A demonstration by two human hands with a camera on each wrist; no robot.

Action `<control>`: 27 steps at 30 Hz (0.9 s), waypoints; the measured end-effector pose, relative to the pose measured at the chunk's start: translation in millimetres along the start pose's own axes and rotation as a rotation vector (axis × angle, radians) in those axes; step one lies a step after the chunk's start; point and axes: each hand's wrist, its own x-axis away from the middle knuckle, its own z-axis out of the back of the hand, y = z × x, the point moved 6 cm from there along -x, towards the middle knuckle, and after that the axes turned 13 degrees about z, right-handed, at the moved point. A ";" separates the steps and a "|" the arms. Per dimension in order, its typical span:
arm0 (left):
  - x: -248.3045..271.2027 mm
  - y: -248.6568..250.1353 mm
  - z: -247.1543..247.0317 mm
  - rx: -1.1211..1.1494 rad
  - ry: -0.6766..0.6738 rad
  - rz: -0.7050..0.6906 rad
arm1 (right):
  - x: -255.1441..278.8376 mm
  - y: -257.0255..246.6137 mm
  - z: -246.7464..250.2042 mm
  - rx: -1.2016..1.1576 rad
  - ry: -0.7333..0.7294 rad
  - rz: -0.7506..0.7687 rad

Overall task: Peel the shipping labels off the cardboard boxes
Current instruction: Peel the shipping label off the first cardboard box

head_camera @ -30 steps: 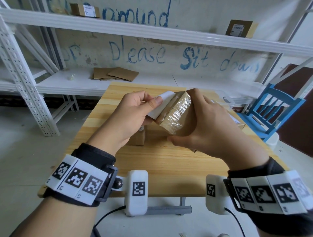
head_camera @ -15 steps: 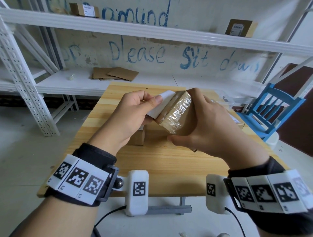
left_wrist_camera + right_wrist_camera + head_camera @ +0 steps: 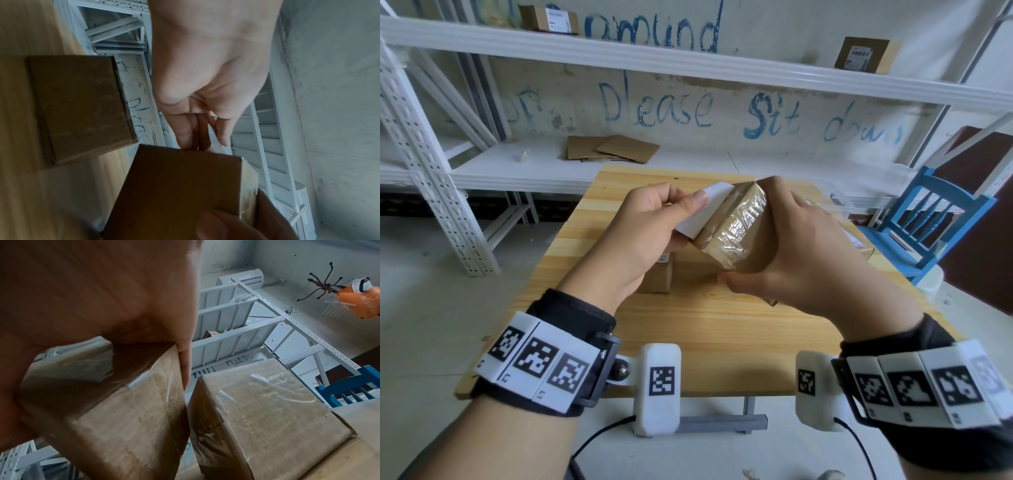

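A small tape-wrapped cardboard box [image 3: 739,229] is held tilted above the wooden table [image 3: 688,329]. My right hand [image 3: 784,253] grips it from the right, thumb under its near corner; the right wrist view shows the same box [image 3: 115,415] in the palm. My left hand [image 3: 654,226] pinches a white shipping label [image 3: 705,212] between thumb and fingers. The label is lifted and curled back from the box's left face, its lower edge still on the box. In the left wrist view the fingers [image 3: 191,129] pinch at the top edge of the box [image 3: 180,186].
Another small box [image 3: 659,275] stands on the table under my left hand, and a larger taped box [image 3: 267,410] lies to the right. A blue chair [image 3: 935,219] stands right of the table. White shelving [image 3: 619,51] behind holds more boxes and flat cardboard [image 3: 613,149].
Almost nothing has moved: the left hand keeps its pinch on the lifted label and the right hand keeps holding the box in the same place.
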 end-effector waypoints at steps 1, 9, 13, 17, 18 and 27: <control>0.0 0.0 0.1 0.001 0.001 0.000 | -0.1 -0.1 0.0 -0.001 -0.001 0.002; 0.2 -1.1 0.3 0.012 0.003 0.011 | 0.7 0.2 0.0 -0.008 0.002 -0.002; -0.5 -1.3 0.5 0.010 0.004 0.012 | 0.4 0.0 0.2 -0.015 0.010 -0.001; -1.0 -1.9 0.7 0.012 -0.004 0.013 | 0.8 0.1 0.7 -0.026 0.011 0.002; -1.3 -2.4 0.8 0.014 -0.009 0.015 | 1.0 -0.2 0.9 -0.025 0.012 0.003; -2.1 -4.1 1.6 0.016 -0.024 0.017 | 0.7 -0.5 -0.3 -0.009 0.008 0.007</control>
